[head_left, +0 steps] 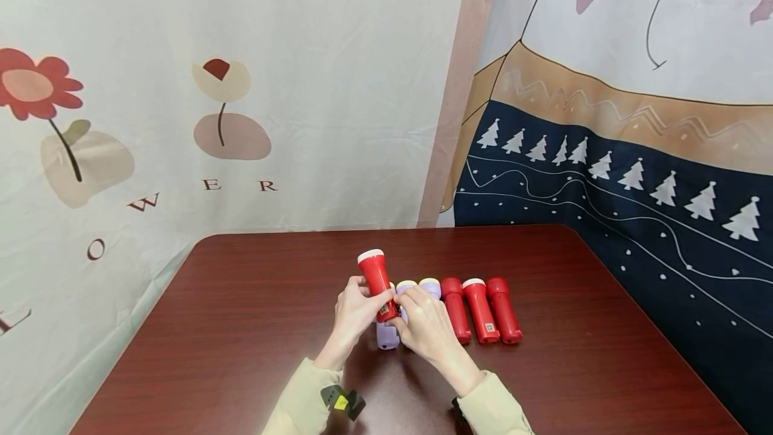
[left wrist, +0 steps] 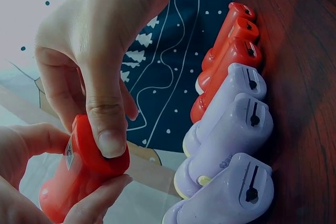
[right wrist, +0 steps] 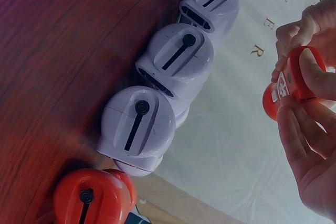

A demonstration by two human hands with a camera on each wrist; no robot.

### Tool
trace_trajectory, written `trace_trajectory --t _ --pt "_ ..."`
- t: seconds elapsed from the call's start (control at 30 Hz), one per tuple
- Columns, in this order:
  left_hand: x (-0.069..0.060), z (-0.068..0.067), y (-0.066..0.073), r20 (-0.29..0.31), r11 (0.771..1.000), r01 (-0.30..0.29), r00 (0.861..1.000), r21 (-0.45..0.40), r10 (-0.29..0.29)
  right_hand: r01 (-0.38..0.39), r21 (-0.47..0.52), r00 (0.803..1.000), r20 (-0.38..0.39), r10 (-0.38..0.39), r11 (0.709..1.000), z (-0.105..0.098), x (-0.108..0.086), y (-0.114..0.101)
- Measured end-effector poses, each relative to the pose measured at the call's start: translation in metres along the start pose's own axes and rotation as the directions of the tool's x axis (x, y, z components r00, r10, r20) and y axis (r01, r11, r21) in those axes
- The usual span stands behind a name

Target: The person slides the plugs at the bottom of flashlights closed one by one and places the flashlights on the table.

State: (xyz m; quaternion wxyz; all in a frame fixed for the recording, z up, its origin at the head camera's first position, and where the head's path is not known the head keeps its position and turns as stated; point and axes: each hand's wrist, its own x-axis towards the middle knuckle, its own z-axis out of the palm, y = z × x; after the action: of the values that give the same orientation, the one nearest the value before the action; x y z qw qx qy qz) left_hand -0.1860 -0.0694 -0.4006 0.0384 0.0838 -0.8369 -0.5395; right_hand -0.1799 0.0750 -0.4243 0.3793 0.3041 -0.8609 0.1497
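My left hand (head_left: 352, 317) grips a red flashlight (head_left: 376, 276) with a white rim, lifted over the table with its head tilted up and away. My right hand (head_left: 431, 327) is at the tail end of this flashlight. In the left wrist view the right thumb (left wrist: 107, 114) lies on the tail cap, with the fingers bent behind the body. A label shows on the side of the held flashlight (right wrist: 272, 98) in the right wrist view. Just below the hands is a lilac flashlight (head_left: 388, 336), partly covered by them.
Two more lilac flashlights (left wrist: 231, 124) (left wrist: 241, 80) lie in the same row. Right of them are three red ones, a first (head_left: 456, 311), a white-rimmed one (head_left: 482, 311) and a last (head_left: 504, 311). All rest on the brown table (head_left: 260, 307); printed curtains (head_left: 338, 86) hang behind.
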Motion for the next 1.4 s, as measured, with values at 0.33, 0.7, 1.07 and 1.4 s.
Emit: trace_trajectory --t 0.33,0.7,1.07,1.4 --pt "0.000 0.001 -0.002 -0.007 1.000 0.004 1.000 0.010 -0.004 0.001 0.002 1.000 0.004 -0.001 1.000 0.002 -0.001 0.001" --pt "0.001 0.001 -0.003 0.009 1.000 0.013 1.000 -0.014 -0.012 0.022 0.010 1.000 -0.009 -0.021 1.000 0.004 -0.002 0.002" --pt "0.011 -0.009 -0.013 0.009 0.999 -0.029 1.000 0.018 0.029 -0.025 -0.015 0.990 0.137 0.027 1.000 0.013 -0.001 -0.001" --pt "0.018 -0.014 -0.025 -0.002 0.940 -0.120 0.992 0.318 0.128 -0.008 -0.082 0.946 0.323 0.034 0.997 0.025 -0.006 -0.004"
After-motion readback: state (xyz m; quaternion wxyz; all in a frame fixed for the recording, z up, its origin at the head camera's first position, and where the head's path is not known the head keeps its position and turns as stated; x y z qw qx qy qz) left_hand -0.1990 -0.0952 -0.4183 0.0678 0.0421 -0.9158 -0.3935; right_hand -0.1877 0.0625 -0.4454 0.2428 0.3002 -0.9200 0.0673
